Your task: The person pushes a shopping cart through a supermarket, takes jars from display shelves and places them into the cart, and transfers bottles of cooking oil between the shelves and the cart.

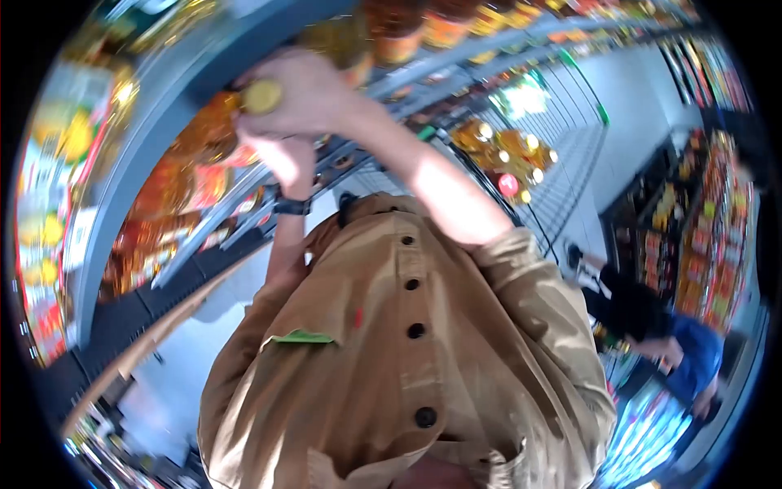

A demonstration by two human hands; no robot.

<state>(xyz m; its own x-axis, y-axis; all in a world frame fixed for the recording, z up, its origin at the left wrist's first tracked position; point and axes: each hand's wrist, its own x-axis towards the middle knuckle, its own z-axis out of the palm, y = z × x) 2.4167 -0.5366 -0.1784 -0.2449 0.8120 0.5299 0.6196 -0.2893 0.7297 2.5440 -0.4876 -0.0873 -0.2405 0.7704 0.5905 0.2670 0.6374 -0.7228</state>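
At the upper left, both my hands meet at a shelf of bottles, smeared by motion. My right hand [305,91] is wrapped around the top of a bottle with a round yellow cap [262,96]. Close beneath it, my left hand [287,156], with a dark watch [292,205] on the wrist, reaches up toward the same bottle. Its fingers are mostly hidden and blurred. Orange-gold bottles [213,126], looking like cooking oil, stand right beside the hands. How much of the capped bottle lies behind my hands cannot be made out.
A wire shopping cart [562,163] holding several golden oil bottles [497,151] stands right of my right arm. Grey shelf edges [142,138] curve around the left. More bottles [440,24] line the top. A person in a blue top [696,350] is at the right, near stocked shelves [717,236].
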